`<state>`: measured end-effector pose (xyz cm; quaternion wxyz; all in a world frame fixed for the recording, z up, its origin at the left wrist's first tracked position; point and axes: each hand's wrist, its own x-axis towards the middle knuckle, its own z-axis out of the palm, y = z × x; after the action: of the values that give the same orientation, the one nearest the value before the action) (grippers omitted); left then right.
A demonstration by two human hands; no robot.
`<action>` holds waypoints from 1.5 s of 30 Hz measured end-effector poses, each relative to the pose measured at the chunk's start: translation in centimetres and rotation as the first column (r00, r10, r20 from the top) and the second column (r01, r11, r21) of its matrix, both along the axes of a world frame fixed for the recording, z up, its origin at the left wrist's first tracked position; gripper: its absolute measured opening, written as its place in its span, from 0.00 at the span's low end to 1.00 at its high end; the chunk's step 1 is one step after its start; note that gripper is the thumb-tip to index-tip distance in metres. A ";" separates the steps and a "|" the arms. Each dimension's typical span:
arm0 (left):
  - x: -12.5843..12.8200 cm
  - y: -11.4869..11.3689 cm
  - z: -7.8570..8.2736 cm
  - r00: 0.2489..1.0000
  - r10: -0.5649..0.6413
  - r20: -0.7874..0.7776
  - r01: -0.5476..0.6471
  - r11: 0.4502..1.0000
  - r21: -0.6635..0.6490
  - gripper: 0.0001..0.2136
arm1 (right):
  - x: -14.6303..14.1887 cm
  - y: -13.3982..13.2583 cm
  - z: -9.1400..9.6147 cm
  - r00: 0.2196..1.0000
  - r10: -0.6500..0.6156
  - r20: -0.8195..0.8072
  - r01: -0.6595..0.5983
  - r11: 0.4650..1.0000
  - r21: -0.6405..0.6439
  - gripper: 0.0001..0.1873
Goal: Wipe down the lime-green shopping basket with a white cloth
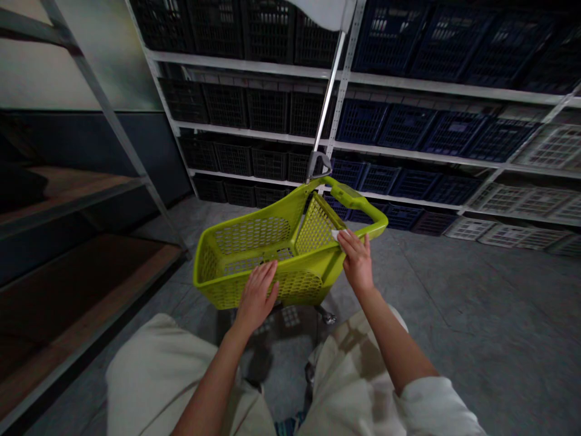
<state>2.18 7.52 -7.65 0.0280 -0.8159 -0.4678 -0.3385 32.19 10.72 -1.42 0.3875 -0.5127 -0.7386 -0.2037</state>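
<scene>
**Query:** Where is the article under inspection, and how are the hands placed?

**Finding:** A lime-green plastic shopping-trolley basket [254, 242] is seen directly ahead of the person, mounted on a wheeled frame. The left hand [257, 297] is laid open on its near wall, fingers spread. The right hand [356, 261] is closed at the upper edge of the mesh divider panel [315, 227], with a white sheet [339, 234] held under its fingers; whether paper or cloth cannot be told.

**Query:** What handling practice is advised, and what is recorded of the surroundings?

**Finding:** Steadying of the basket by the open hand is considered sound, and the sheet should be kept flat against the plastic. Black crates [267, 109], navy crates [406, 127] and white crates [512, 236] are stored on white metal shelving [245, 132]. The floor is grey concrete [454, 290]. A rack with wooden decks [86, 284] is positioned at the left.
</scene>
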 end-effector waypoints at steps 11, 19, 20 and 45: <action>-4.1 -4.3 0.9 0.987 0.152 -0.058 -0.145 0.983 0.112 0.26 | -6.1 -2.3 0.5 0.999 -0.008 -0.044 0.009 1.000 0.002 0.34; 3.5 -3.6 5.8 0.990 0.007 -0.143 0.002 0.998 0.069 0.35 | -7.6 -3.0 1.3 1.000 0.012 -0.003 -0.012 1.000 -0.015 0.34; 5.0 -3.4 6.1 0.989 -0.013 -0.146 0.023 0.997 0.069 0.36 | -7.6 -3.1 1.4 1.000 0.011 0.008 -0.011 1.000 -0.012 0.33; 12.3 -0.4 5.3 0.982 -0.002 -0.188 0.023 0.994 0.105 0.33 | 2.5 -0.6 5.0 0.974 -0.017 0.224 0.005 0.999 0.053 0.32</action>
<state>14.48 7.15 -2.34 0.1135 -0.8444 -0.4391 -0.2849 34.72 10.11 3.55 0.3137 -0.4802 -0.7692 -0.2817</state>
